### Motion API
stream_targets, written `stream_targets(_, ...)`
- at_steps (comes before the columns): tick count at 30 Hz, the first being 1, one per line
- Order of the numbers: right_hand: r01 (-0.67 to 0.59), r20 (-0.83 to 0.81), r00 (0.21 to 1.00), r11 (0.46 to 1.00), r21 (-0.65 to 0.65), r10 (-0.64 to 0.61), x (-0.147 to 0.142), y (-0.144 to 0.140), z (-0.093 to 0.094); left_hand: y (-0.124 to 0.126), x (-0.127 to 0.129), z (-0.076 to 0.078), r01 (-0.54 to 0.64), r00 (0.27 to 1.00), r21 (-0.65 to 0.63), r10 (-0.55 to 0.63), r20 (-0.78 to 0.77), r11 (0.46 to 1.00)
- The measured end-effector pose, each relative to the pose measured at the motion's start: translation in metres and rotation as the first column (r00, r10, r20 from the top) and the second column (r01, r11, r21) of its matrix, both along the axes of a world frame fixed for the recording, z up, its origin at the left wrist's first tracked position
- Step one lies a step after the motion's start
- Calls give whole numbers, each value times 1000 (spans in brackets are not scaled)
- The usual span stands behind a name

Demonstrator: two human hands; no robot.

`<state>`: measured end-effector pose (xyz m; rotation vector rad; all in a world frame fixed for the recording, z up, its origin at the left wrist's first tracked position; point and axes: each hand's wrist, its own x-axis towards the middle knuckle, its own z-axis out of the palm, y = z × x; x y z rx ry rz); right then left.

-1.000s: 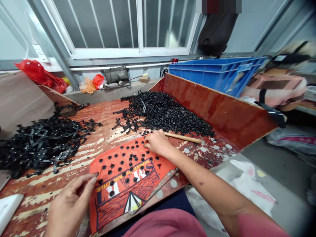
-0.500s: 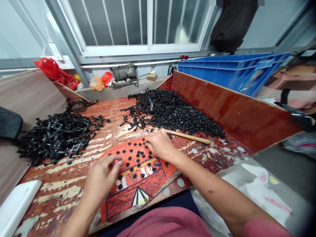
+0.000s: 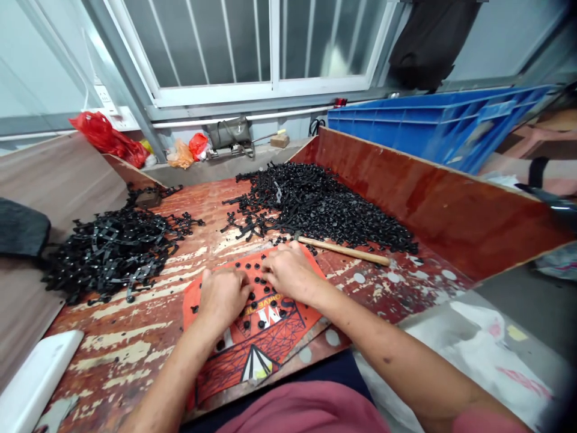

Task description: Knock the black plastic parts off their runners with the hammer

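Observation:
An orange printed sheet (image 3: 265, 337) lies on the worn red worktable (image 3: 135, 337) in front of me, dotted with several small black plastic caps (image 3: 260, 307). My left hand (image 3: 223, 296) rests palm down on the sheet's left part, fingers curled over the caps. My right hand (image 3: 291, 272) lies on the sheet's upper right edge, fingertips touching caps near the left hand. Whether either hand pinches a cap is hidden by the fingers.
A big heap of black caps (image 3: 324, 207) fills the back right of the table, and black plastic frames (image 3: 112, 249) pile at the left. A wooden stick (image 3: 345, 251) lies beyond my right hand. A blue crate (image 3: 433, 123) stands behind the red side wall (image 3: 433, 204).
My left hand has moved up and right from the sheet's lower left corner onto the caps, close to the right hand. The right hand has barely shifted.

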<state>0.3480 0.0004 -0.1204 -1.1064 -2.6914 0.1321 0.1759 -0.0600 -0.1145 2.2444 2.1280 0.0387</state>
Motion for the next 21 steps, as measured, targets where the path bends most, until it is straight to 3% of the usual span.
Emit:
stream_targets(3, -8, 18, 1000, 1000, 3, 8, -11, 2, -3, 8, 1, 4, -9, 1000, 11, 9, 6, 1000)
stream_targets(6, 16, 26, 1000, 1000, 7, -16, -16, 3, -6, 19, 6, 1, 56, 998, -7, -56, 35, 998)
stream_targets(11, 47, -44, 998, 999, 8, -47, -2, 0, 0, 28, 9, -6, 101, 995, 10, -101, 23, 995)
stream_targets(16, 54, -91, 994, 997, -55, -59, 25, 11, -1, 9, 3, -3, 47, 993, 5, -47, 112, 999)
stream_targets(21, 179, -89, 979, 980, -83, -186, 59, 74, -6, -30, -21, -5, -36, 937, 88, 4, 348, 995)
